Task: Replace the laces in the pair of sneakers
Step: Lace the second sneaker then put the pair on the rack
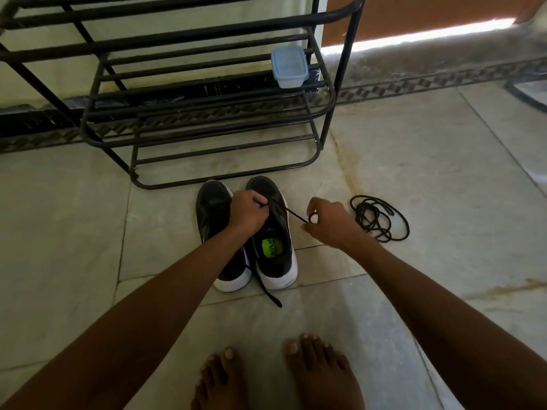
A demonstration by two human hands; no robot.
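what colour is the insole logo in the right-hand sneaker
Bright lime green, on the insole logo inside the sneaker, seen in the head view.

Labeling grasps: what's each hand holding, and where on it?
Right hand pinches the lace near its free end. Left hand grips the same lace at the right sneaker's eyelets.

A black metal shoe rack (189,93) stands on the pale tiled floor (414,161) against a light wall. A small translucent plastic container with a blue lid (289,66) sits at the right end of one of its middle shelves. A dark patterned tile border (438,79) runs along the wall's base. Two bare feet (278,377) rest on the floor at the bottom edge.
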